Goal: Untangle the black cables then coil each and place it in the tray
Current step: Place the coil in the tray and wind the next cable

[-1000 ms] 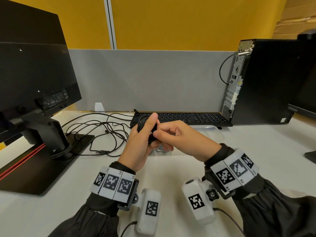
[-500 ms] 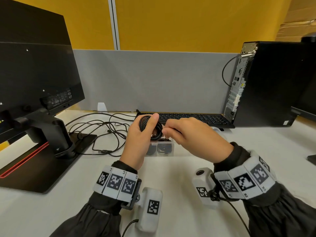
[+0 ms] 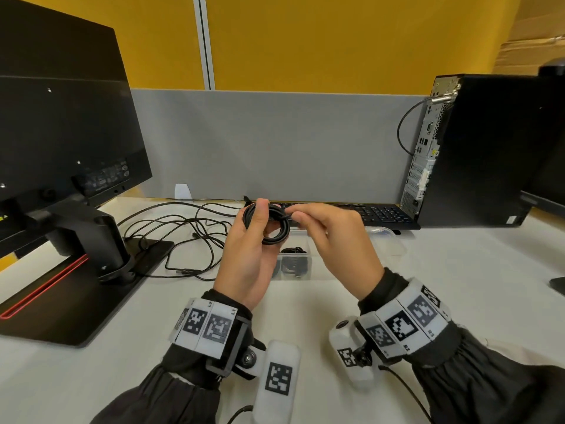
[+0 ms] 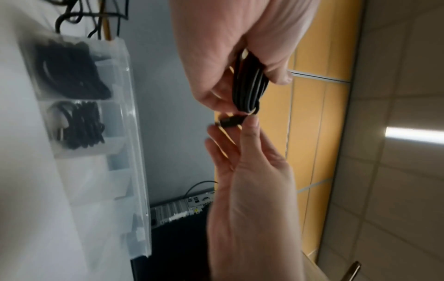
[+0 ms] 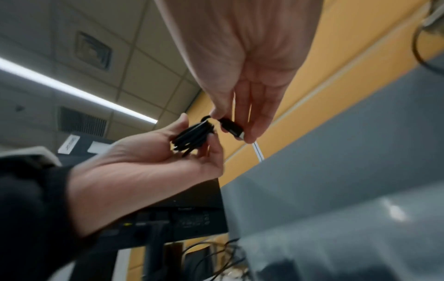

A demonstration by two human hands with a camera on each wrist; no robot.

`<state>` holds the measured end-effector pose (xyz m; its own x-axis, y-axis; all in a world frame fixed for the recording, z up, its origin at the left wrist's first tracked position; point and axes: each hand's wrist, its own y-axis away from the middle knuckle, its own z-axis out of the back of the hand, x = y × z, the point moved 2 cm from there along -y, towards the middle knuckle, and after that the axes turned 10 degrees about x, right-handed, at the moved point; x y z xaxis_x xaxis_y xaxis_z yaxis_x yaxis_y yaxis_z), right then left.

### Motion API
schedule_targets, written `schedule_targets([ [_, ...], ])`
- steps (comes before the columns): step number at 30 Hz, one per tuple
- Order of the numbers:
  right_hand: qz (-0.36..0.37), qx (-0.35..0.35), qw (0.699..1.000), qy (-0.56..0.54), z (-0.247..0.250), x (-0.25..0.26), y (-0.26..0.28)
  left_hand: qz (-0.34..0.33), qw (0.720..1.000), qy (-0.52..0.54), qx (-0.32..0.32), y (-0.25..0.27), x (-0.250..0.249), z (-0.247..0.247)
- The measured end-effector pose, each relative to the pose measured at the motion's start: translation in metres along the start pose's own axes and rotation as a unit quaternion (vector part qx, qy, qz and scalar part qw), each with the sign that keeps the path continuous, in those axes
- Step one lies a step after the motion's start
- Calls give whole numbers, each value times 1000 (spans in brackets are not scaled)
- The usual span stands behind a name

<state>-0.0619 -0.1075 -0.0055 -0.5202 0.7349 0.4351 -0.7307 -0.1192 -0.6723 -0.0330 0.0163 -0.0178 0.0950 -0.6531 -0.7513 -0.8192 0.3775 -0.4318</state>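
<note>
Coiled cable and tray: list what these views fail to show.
- Head view: the left hand covers part of the coiled cable and the tray.
- Head view: the right hand hides the plug in its grip.
- Left wrist view: cables in the tray are too blurred to count.

The coiled cable (image 3: 276,223) is black and smooth, with a soft shine like rubber. Its plug (image 5: 231,127) is dark plastic with a bright metal tip. The tray (image 4: 131,133) is clear, shiny plastic. The table (image 3: 443,286) is white, smooth and matt. The wall panel (image 3: 275,142) behind it looks like grey cloth, soft and dull. The computer box (image 3: 489,148) is black and matt, with a shiny metal back. The sleeves (image 3: 171,396) are dark cloth.
</note>
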Motion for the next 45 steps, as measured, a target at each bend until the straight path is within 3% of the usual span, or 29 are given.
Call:
schedule_targets([
  [6, -88, 84, 986, -116, -16, 4, 3, -8, 999, -12, -43, -1, 5, 4],
  [9, -125, 45, 968, -211, -14, 7, 4, 3, 999, -31, -45, -1, 9, 2],
  [17, -154, -11, 932, -329, -4, -1, 2, 29, 997, -60, -36, 3, 16, -8],
  [28, -176, 75, 965, -182, -3, -6, 2, -7, 989, -134, -66, 3, 27, 0],
  [33, -187, 81, 964, -168, -5, -8, 3, -14, 986, -156, -55, 4, 30, -4],
  [37, -219, 109, 951, -191, 8, -23, 0, 45, 988, -150, -21, -1, 41, -9],
  [41, -226, 156, 955, -114, 32, -50, -16, 126, 983, -130, 29, -24, 54, -16],
  [45, -249, 236, 939, -15, 38, -78, -34, 189, 950, -243, 46, -48, 64, -13],
])
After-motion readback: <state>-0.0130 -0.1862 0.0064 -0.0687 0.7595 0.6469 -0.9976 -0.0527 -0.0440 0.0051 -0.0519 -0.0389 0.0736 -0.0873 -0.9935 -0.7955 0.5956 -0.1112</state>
